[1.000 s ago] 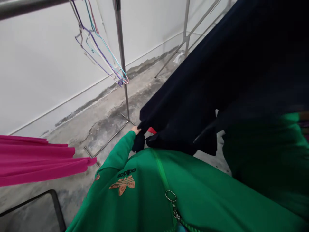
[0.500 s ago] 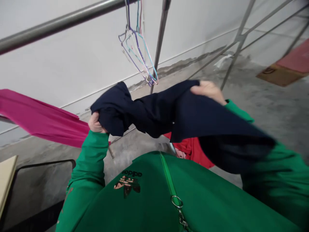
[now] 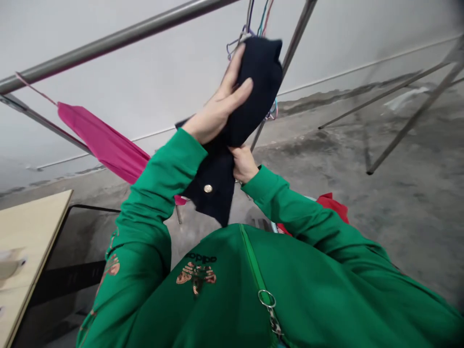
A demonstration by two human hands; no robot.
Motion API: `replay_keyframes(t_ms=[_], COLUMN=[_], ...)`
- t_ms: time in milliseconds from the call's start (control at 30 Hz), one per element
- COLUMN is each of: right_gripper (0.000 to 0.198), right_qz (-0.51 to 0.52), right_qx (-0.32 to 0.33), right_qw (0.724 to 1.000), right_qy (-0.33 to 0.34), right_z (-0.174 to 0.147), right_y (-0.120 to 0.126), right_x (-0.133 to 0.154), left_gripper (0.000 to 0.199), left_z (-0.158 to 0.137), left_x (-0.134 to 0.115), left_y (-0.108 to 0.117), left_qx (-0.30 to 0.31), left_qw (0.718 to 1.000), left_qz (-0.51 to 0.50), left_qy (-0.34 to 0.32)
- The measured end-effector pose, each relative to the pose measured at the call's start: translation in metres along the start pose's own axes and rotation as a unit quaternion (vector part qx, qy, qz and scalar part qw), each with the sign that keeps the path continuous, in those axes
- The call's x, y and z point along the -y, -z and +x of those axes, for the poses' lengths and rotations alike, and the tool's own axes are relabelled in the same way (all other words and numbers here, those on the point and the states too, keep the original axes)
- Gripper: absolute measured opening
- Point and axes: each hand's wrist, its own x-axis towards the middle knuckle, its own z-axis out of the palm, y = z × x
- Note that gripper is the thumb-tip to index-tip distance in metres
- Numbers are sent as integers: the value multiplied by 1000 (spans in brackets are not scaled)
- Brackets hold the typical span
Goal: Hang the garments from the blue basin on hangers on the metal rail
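The dark navy fabric garment (image 3: 259,82) with a round gold-coloured button (image 3: 208,188) is raised before the multicoloured wire hangers (image 3: 274,110). The right hand (image 3: 244,162) is clenched on its lower edge. The left hand (image 3: 217,108) contacts its side, digits extended; whether it grips cannot be determined

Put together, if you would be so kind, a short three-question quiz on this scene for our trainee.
1. True or false: the left hand and right hand both touch the dark navy cloth garment.
2. In the picture, where does the bright pink hanging cloth mostly lie, relative to that garment? A) right; B) left; C) directly above.
3. What colour is the small round shiny button on the garment?

Key: 1 true; 2 B; 3 gold.
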Motion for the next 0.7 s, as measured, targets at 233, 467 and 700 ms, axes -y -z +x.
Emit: replay_keyframes(t_ms=[233, 467, 700], right_gripper=[39, 26, 35], right_qz=[191, 101, -48], right_qx=[43, -60, 17], right_qw=[966, 986, 973], right_qy=[-170, -117, -223], right_z=[-5, -13, -5], right_y=[37, 36, 51], right_x=[5, -10, -2], left_gripper=[89, 74, 33], left_z=[-67, -97, -47], left_x=[161, 236, 181], left_y=[91, -28, 41], left_qx=[150, -62, -230], left_qw=[988, 986, 961], left_qz=[6, -150, -151], left_qy=[27, 45, 33])
